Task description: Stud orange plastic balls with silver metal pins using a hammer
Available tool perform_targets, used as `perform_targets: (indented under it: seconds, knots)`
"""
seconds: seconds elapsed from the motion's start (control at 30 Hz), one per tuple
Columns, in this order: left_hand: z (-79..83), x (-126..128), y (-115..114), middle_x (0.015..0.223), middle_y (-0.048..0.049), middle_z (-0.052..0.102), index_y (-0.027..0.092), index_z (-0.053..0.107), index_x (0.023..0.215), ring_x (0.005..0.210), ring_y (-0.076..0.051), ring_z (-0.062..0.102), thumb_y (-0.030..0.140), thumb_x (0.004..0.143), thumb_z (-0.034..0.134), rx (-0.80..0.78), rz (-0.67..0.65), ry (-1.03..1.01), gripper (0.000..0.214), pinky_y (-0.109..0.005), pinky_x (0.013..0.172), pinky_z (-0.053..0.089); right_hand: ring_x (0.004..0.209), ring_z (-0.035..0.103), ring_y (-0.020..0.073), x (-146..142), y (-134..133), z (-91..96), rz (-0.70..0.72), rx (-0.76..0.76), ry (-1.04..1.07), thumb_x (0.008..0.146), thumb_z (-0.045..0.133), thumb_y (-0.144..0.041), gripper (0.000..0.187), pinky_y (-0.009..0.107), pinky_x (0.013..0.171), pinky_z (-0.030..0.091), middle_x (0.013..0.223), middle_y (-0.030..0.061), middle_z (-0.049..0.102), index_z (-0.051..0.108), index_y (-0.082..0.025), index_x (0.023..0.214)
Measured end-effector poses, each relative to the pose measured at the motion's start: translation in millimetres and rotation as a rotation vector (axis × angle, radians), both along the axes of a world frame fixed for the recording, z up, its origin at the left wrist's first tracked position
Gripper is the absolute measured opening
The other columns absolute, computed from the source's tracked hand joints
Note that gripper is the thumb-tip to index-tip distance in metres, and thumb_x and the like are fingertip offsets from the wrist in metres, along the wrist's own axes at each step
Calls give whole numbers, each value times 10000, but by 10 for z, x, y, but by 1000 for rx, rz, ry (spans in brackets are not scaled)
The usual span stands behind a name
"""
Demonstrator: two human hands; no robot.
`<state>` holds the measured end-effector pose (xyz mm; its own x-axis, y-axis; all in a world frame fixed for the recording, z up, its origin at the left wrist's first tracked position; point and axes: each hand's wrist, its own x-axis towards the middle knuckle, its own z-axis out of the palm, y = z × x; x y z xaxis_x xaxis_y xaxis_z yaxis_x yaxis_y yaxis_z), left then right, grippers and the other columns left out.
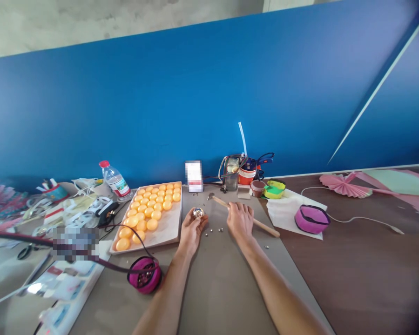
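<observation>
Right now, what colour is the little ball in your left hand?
Shiny silver. The head view shows the little ball held in the left hand.

Our right hand [239,221] hides the middle of the stick [265,228]. The shiny ball [198,213] in our left hand [191,230] and the specks [214,230] between our hands are too small to make out. Beyond them a card [193,176] is blurred.

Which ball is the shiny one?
The ball held in the left hand. It glitters silver, while the orange balls lying in the tray are all plain.
</observation>
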<state>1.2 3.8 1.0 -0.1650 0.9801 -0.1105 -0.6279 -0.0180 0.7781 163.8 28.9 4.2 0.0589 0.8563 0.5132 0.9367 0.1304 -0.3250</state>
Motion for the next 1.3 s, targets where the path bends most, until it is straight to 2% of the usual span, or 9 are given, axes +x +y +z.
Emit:
perform_targets:
  seconds: [0.1,0.17,0.33,0.53,0.7,0.87,1.03,1.17,1.3]
  knots:
    - [-10,-8,10,868,-14,640,194,549,1007,778,-155,646,185,623,719,6,33,34,420,-326,808,467,871,495,198,-39,-60,69,93,165,61,873,364,-187,239,348,888,237,884,83,609,570,-169,992]
    - [-3,-4,7,863,-15,635,189,548,1001,768,-150,644,220,627,722,8,48,61,414,-322,799,469,870,495,191,-69,-95,87,173,213,76,874,351,-179,240,347,903,227,894,80,608,565,-170,983]
    - [31,15,1,832,-20,627,179,545,993,727,-144,636,271,598,738,-9,88,111,449,-326,773,478,811,500,183,-111,-109,64,269,155,53,863,362,-179,222,350,901,213,804,58,602,584,-185,876]
    - [31,8,-1,827,-18,617,172,558,969,731,-140,629,286,616,724,11,88,140,406,-323,782,474,858,506,178,-75,-133,117,260,215,118,869,346,-162,243,343,911,216,901,72,617,574,-176,950]
    - [30,-5,-5,808,-19,612,156,570,1002,727,-142,628,306,625,719,3,78,164,432,-318,774,476,800,516,163,-113,-156,121,359,164,70,868,366,-173,226,348,921,201,814,45,624,591,-186,876]
    - [51,8,-7,825,-25,619,163,576,991,717,-126,617,315,634,710,27,93,179,409,-300,764,478,860,520,165,-114,-162,124,305,209,116,868,361,-163,226,340,920,210,903,62,626,575,-175,941]
    - [61,11,-8,782,-22,626,165,562,982,703,-143,629,311,620,721,-14,110,159,422,-330,766,484,800,526,165,-104,-152,117,294,138,63,859,378,-159,221,358,917,201,803,46,626,597,-185,854]
    - [60,15,-17,836,-28,637,178,557,1007,735,-144,634,321,633,714,26,98,158,430,-322,775,480,863,519,176,-99,-156,122,276,192,126,863,360,-156,243,356,923,197,907,68,625,588,-183,945]
    - [49,18,-14,775,-18,632,162,557,987,701,-147,636,317,616,732,-2,81,158,439,-324,754,483,806,517,171,-116,-153,118,288,133,84,867,361,-167,243,355,913,191,815,55,626,603,-187,872]
